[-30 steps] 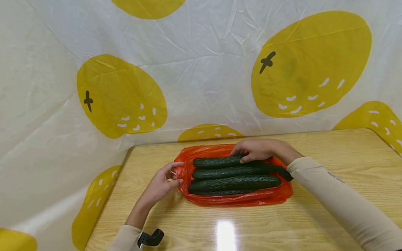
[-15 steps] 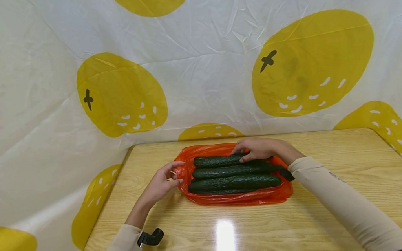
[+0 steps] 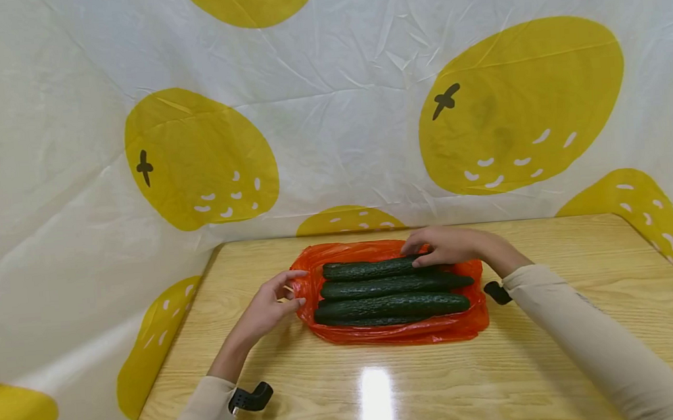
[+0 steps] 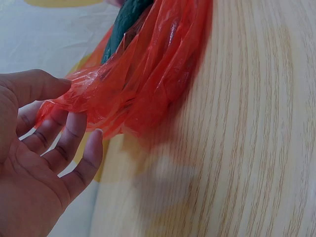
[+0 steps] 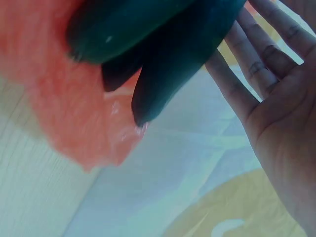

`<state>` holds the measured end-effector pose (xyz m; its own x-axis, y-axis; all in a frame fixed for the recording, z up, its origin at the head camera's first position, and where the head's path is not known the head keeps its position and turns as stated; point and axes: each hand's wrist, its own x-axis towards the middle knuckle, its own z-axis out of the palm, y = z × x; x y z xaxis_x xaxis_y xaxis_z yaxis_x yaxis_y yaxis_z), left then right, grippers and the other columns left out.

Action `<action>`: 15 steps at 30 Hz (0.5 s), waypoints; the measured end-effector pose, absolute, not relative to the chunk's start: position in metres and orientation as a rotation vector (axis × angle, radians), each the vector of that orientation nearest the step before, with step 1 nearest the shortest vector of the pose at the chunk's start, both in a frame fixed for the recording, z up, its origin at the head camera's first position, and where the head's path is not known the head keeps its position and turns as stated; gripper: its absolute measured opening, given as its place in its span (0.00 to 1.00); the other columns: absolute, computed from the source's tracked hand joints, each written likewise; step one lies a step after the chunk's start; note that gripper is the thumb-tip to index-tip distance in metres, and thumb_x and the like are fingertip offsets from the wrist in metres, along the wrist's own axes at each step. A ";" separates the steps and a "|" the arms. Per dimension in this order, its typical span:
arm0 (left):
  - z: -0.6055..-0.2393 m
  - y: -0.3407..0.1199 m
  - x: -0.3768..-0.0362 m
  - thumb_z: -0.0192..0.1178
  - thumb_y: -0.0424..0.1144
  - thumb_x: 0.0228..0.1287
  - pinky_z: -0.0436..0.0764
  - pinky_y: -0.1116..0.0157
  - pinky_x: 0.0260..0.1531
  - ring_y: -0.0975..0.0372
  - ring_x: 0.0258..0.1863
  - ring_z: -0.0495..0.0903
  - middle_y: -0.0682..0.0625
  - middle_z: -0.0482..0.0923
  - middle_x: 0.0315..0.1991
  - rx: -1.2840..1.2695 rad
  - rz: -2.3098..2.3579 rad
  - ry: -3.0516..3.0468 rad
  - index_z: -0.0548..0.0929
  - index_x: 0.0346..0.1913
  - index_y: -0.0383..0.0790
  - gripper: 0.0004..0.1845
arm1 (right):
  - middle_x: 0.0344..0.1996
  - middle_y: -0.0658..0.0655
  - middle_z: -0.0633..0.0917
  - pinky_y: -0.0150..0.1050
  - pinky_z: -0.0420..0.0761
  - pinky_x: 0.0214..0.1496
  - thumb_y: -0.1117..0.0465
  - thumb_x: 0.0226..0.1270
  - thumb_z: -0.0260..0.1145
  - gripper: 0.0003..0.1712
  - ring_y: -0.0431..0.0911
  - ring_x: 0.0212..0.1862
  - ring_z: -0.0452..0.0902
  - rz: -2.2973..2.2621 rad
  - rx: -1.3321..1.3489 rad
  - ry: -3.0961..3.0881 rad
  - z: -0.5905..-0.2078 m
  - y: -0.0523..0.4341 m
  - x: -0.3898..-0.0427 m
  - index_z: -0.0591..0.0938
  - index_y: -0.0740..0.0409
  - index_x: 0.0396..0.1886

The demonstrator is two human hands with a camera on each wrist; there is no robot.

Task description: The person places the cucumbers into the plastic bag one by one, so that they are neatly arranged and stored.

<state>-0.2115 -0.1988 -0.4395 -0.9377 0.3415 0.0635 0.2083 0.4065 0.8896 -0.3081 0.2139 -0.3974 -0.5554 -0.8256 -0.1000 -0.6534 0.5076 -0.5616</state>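
Three dark green cucumbers lie side by side in an open red plastic bag (image 3: 346, 338): the front cucumber (image 3: 391, 306), the middle cucumber (image 3: 392, 286) and the back cucumber (image 3: 365, 270). At the bag's left end, my left hand (image 3: 273, 307) holds the plastic between thumb and fingers; the left wrist view shows the bag (image 4: 148, 84) draped over several fingertips. Over the right part of the back cucumber is my right hand (image 3: 448, 244), thumb on the near side and fingers behind. In the right wrist view its fingers (image 5: 247, 64) are extended beside a cucumber (image 5: 182, 64).
The bag rests on a light wooden table (image 3: 303, 390), towards its back edge. A white curtain (image 3: 344, 150) printed with large yellow fruit hangs behind and at the left. A black strap (image 3: 250, 398) is on the left wrist and another black piece (image 3: 497, 293) juts from the right one.
My right hand has slid a little to the right along the back cucumber, showing more of the middle cucumber's right end. The cucumbers, the bag and my left hand stay put.
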 end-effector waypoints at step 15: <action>-0.433 -0.211 -0.210 0.66 0.32 0.67 0.82 0.58 0.40 0.51 0.42 0.79 0.40 0.76 0.52 0.488 1.537 2.544 0.77 0.66 0.42 0.25 | 0.62 0.57 0.81 0.61 0.74 0.63 0.47 0.75 0.63 0.28 0.55 0.64 0.76 -0.832 -1.151 2.452 -0.384 0.251 -0.277 0.77 0.57 0.67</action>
